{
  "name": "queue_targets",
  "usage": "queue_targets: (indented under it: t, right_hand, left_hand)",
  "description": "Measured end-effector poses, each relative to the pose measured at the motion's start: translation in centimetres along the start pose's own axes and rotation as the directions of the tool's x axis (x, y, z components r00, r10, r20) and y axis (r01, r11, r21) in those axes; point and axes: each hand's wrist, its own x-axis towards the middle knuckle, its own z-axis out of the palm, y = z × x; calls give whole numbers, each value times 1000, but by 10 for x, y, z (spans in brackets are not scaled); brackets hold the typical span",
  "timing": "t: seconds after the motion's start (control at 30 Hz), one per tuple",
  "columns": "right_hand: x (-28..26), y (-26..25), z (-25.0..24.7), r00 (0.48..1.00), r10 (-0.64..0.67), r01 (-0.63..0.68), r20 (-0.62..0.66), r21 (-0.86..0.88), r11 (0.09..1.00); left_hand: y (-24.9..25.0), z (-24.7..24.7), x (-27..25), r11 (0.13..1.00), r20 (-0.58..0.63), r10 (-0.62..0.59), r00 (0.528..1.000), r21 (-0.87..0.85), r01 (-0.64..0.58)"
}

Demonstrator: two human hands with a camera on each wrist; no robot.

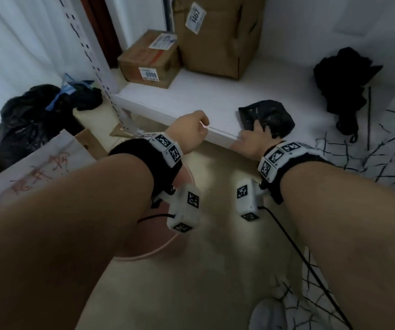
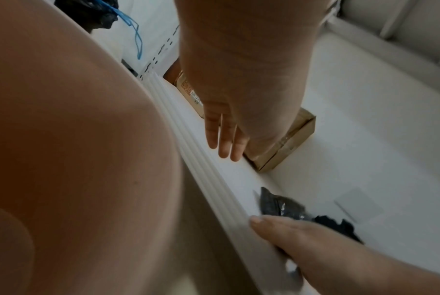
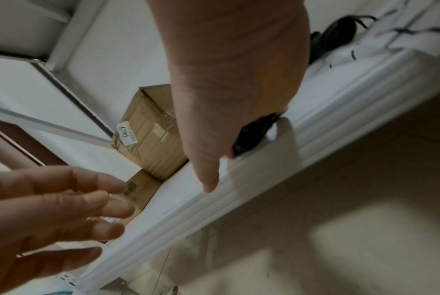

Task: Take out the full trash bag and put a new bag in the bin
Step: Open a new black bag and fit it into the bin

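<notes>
- The right hand (image 1: 253,136) lies on the folded black new bag (image 1: 266,119) at the front edge of the white shelf (image 1: 191,96). Its fingers press down on the plastic, while the thumb runs along the shelf's lip. Whether any finger has hooked under the bag I cannot tell.
- The left hand (image 1: 192,128) hovers over the same front edge, holding nothing, fingers loosely spread.
- The full trash bag (image 1: 25,120), tied off, already sits on the floor beyond the shelf's left end.
- The pink bin (image 1: 167,244) shows below the left forearm.
- Risk: the thin, slick film may slide off the edge instead of lifting, since flat fingers give little purchase.
- Risk: a one-handed pull could drag out several layers in a bunch.
</notes>
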Motion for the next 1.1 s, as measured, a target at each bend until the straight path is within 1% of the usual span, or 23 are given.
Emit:
queue_targets:
  t: [0.03, 0.1, 0.2, 0.23, 0.3, 0.33, 0.43, 0.5, 0.53, 0.57, 0.6, 0.63, 0.67, 0.73, 0.8, 0.83, 0.87, 0.9, 0.93, 1.0, 1.03, 1.07, 1.1]
  right_hand:
    - [2, -2, 7, 1000, -16, 17, -22, 42, 999]
    - [1, -3, 15, 986, -52, 70, -159, 109, 992]
    - [-16, -11, 8, 933, -64, 113, -354, 120, 986]
    - [-25, -16, 4, 908, -86, 148, -409, 122, 981]
    - [-46, -30, -10, 875, -123, 231, -468, 182, 956]
    - [-58, -40, -18, 874, -149, 286, -462, 241, 927]
    - [-99, -76, -52, 859, -302, 463, -412, 376, 803]
    - [-129, -101, -73, 825, -420, 547, -379, 345, 763]
    - [-137, -109, -79, 808, -460, 574, -368, 312, 757]
    - [-151, -120, -85, 777, -509, 616, -370, 284, 734]
    - [-168, -132, -89, 754, -539, 648, -375, 288, 705]
    - [-179, -141, -92, 742, -540, 665, -398, 335, 668]
    - [-189, -148, -95, 746, -521, 664, -416, 393, 637]
    - [-206, -161, -96, 751, -490, 660, -443, 502, 559]
    - [-220, -170, -93, 757, -454, 650, -471, 613, 448]
    - [-226, -173, -91, 760, -444, 642, -475, 654, 400]
    - [-232, -177, -88, 754, -466, 636, -462, 692, 343]
    - [-236, -179, -85, 736, -516, 636, -438, 708, 306]
    - [-237, -180, -82, 708, -573, 663, -413, 669, 336]
    - [-238, -184, -76, 654, -675, 747, -341, 434, 504]
    - [-238, -186, -75, 642, -702, 765, -307, 321, 559]
    - [-238, -189, -75, 637, -707, 771, -307, 254, 584]
    - [-236, -192, -75, 628, -695, 776, -350, 223, 589]
  left_hand:
    - [-5, 2, -2, 1000, 13, -8, 1000, 8, 8]
    - [-13, 4, -8, 999, 26, -25, 999, 23, 25]
    - [-22, -5, -22, 999, 13, -37, 999, 14, 37]
    - [-22, -11, -30, 999, 8, -44, 999, 8, 44]
    - [-20, -27, -48, 999, -11, -54, 998, 0, 54]
    - [-20, -37, -59, 998, -24, -59, 998, -4, 59]
    - [-22, -70, -95, 993, -81, -113, 990, -38, 111]
    - [-19, -95, -124, 991, -132, -117, 984, -83, 106]
    - [-19, -101, -130, 985, -117, -113, 987, -142, 96]
    - [-15, -114, -145, 975, -85, -90, 992, -211, 71]
    - [-12, -127, -161, 953, -24, -59, 998, -298, 50]
    - [-8, -136, -172, 921, 53, -37, 998, -386, 55]
    - [-6, -145, -180, 888, 68, -38, 997, -455, 65]
    - [-7, -160, -197, 833, -39, -62, 997, -552, 30]
    - [-11, -167, -211, 760, -147, -111, 983, -649, -11]
    - [-13, -169, -217, 743, -184, -130, 974, -669, -28]
    - [-16, -170, -221, 744, -219, -143, 965, -667, -41]
    - [-19, -171, -226, 751, -251, -140, 958, -658, -63]
    - [-21, -172, -230, 757, -269, -141, 953, -649, -71]
    - [-28, -174, -233, 764, -281, -159, 946, -642, -62]
    - [-30, -175, -233, 759, -279, -169, 945, -649, -56]
    - [-31, -176, -233, 753, -269, -176, 947, -656, -47]
    - [-32, -176, -234, 746, -253, -171, 952, -664, -42]
